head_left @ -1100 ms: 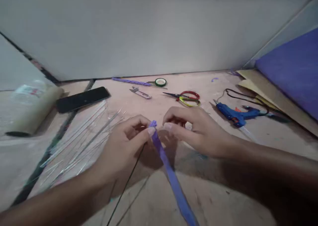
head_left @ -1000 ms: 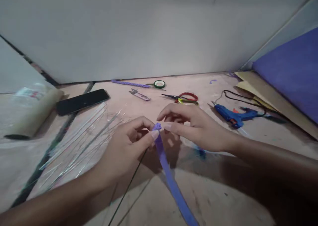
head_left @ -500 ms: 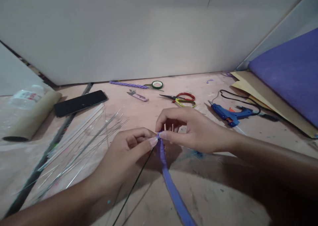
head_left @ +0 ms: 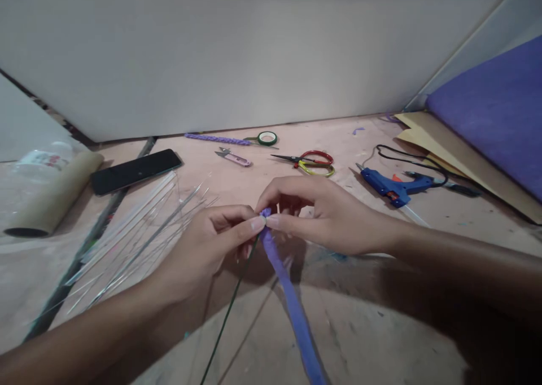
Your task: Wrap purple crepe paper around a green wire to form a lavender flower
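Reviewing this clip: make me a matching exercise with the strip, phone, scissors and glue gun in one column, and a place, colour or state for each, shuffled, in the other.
Column one:
1. strip
2. phone
3. scissors
4. glue gun

Column two:
A. part red, part yellow
B. blue, on the right side
C. pinched between left hand and right hand
D. black, beside the tube

Pairs: 1-C, 2-D, 3-A, 4-B

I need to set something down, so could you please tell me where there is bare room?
A small patch lies between scissors and glue gun; a larger, specked one in front, right of the purple strip. The left is crowded with smartphone, cardboard tube and thin sticks.
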Demonstrator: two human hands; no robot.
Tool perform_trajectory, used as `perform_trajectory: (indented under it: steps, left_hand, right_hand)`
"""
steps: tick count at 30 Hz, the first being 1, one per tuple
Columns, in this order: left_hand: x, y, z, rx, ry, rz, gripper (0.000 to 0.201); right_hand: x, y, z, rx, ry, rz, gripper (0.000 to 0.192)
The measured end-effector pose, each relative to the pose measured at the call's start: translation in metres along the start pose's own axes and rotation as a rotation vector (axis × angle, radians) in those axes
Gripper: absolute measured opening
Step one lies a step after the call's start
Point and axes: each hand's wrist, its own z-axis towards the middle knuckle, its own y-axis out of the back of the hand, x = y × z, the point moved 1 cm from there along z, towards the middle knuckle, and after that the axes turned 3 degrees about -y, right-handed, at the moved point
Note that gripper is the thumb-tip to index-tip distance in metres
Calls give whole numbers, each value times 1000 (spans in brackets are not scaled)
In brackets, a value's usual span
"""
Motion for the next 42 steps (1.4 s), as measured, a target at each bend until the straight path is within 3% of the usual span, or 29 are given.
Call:
perform_trajectory:
  steps: [13, 19, 23, 30, 35, 38, 42]
  left_hand:
    - [-5, -13, -6, 127, 139, -303, 30]
    - [-5, -16, -13, 7, 200, -343, 27]
    - [-5, -18, -15, -17, 123, -270, 26]
    - [-4, -21, -23, -34, 83, -139, 32]
    - [-7, -12, -21, 62, -191, 293, 43]
    - [-8, -10, -20, 49, -326, 433, 33]
    - [-6, -13, -23, -39, -297, 504, 12]
  right_hand:
    - [2, 7, 2, 41, -2, 109, 3]
    - [0, 12, 1, 96, 50, 166, 10]
    - [6, 15, -2, 80, 43, 75, 16]
    - [9, 13, -3, 124, 80, 3, 8]
    - [6, 13, -1, 85, 33, -57, 10]
    - [6, 11, -1, 90, -9, -60, 15]
    - [5, 7, -1, 117, -81, -24, 23]
